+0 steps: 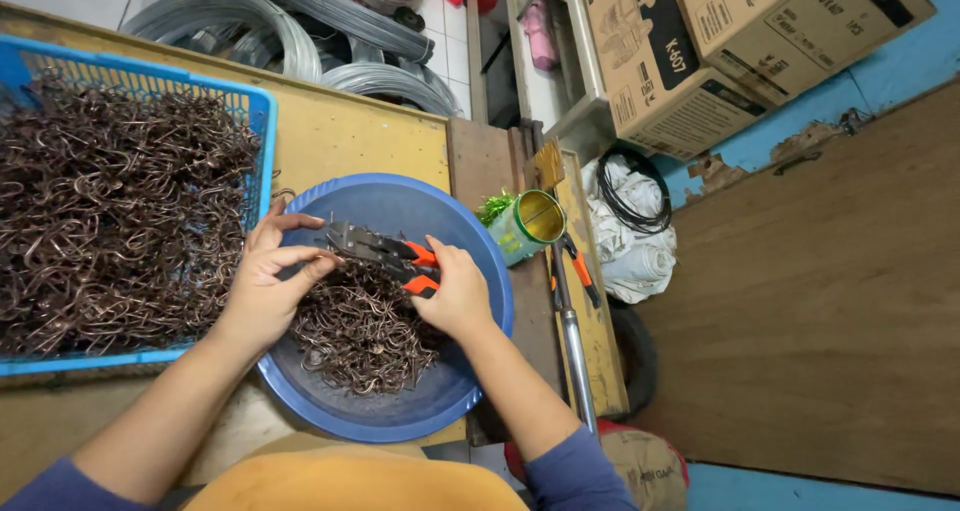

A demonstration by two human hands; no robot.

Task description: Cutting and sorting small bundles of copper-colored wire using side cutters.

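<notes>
Two hands are engaged over a round blue basin (470,371). Far to the left of the left hand (268,283), a blue plastic crate (255,111) is seen heaped with bent brown wire hooks (110,201), kept within easy reach of that hand. The left hand is partly closed: its fingertips are set against the metal head of a pair of pliers (378,251), and what appears to be a small wire piece is pinched there, though this is too small to be confirmed. Directly beneath both hands, a smaller pile of hooks (360,336) is gathered in the basin, apparently so that pieces can be picked up where the tool is held. The right hand (458,293) is closed around the orange handles of the pliers, the tool being laid across the basin between the two hands. To the right of the right hand, a green open tin (530,223) is stood at the basin's edge, with a second orange-handled tool (578,271) beside it.

A worn yellow board bench (350,131) serves as the surface. Beyond the hands, coils of grey wire (250,21) are stacked on pale floor tiles; cardboard cartons (700,51) and white rags (630,241) are noted to the right.
</notes>
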